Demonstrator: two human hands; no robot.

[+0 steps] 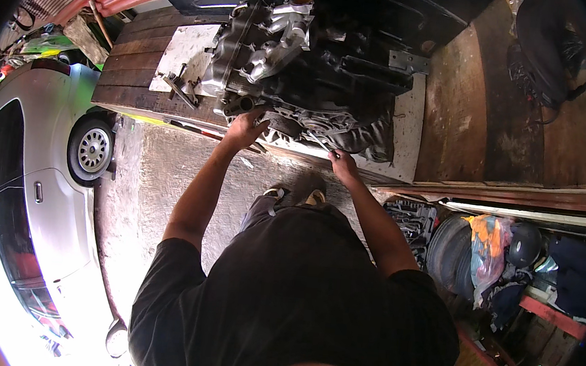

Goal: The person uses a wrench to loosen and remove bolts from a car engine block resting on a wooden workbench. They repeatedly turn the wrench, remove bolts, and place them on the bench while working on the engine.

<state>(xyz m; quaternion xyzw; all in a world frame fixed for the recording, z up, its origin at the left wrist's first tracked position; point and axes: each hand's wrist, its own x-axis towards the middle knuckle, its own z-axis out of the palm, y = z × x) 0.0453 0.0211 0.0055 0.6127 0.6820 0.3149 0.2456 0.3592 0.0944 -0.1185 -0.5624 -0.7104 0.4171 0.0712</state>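
A car engine (315,94), dark and greasy with a silver intake manifold (280,53) on it, lies on the wooden workbench in front of me. My left hand (245,129) touches the engine's near edge, beside a round black pipe opening (242,104); its fingers look stretched out, their tips partly hidden against the engine. To the right, my right hand (344,165) is closed around the end of a slim silver hand tool (319,142). The tool's far end meets the engine's near side; its exact kind is too small to make out.
Metal tools (179,91) lie on a pale board (184,51) left of the engine. The wooden bench (133,57) bends rightward beside me, with a tire (450,252) and plastic bags (487,252) beneath. A silver car (59,232) stands left on the concrete floor (146,191).
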